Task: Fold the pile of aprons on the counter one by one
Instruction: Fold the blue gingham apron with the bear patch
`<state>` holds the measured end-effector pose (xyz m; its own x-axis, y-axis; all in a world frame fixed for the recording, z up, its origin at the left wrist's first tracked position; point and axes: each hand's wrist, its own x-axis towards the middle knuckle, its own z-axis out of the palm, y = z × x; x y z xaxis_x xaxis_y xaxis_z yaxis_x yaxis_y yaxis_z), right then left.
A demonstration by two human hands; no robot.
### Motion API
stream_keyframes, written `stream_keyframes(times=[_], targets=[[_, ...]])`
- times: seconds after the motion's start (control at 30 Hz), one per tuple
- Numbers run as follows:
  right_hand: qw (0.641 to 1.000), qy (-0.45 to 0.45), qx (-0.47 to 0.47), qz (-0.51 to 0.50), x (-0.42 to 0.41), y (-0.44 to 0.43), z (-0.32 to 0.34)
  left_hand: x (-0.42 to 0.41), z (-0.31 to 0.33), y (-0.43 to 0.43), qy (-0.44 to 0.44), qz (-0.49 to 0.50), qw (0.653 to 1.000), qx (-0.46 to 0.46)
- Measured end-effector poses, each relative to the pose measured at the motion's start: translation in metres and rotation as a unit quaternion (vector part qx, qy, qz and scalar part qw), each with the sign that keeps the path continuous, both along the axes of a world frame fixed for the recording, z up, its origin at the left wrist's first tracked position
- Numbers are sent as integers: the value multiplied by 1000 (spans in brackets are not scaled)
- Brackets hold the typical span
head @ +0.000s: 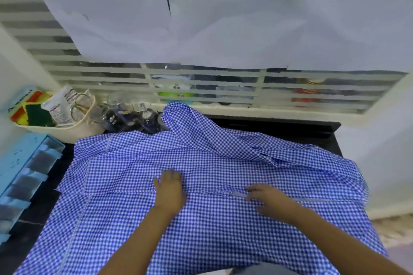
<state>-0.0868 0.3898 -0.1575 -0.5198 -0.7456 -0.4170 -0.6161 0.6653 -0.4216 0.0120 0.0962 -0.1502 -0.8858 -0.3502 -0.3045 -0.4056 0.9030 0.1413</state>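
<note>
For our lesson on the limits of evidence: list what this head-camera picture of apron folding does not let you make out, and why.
Head view only:
Any aprons under the checked apron: hidden by it.
Its near hem: cut off by the bottom edge.
Right hand grip on the white strap: blurred, cannot tell.
Glassware by the basket: blurred, partly behind a cloth fold.
Packet print: too small.

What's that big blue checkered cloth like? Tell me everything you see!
The blue-and-white checked cloth apron looks thin and soft, with pale stitched seams. It lies spread across the dark counter, flat near the person, bunched and wrinkled at the far and right sides. The left hand rests flat on it; the right hand touches a pale strip on it, grip unclear.
</note>
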Motion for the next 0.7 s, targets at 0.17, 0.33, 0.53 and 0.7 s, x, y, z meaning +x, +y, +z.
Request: stream_keyframes(times=[0.17,0.33,0.53,0.7], targets=[[966,32,-136,-218,-18,4,18,-21,-4,70,-76,-114,983,120],[943,9,-191,-271,-54,-22,36,-12,-32,69,-142,-130,976,102],[937,28,-199,-286,-65,-26,37,-13,-34,68,-147,-142,975,84],[946,51,-189,-258,-84,-72,46,-16,-28,68,-166,-155,967,113]])
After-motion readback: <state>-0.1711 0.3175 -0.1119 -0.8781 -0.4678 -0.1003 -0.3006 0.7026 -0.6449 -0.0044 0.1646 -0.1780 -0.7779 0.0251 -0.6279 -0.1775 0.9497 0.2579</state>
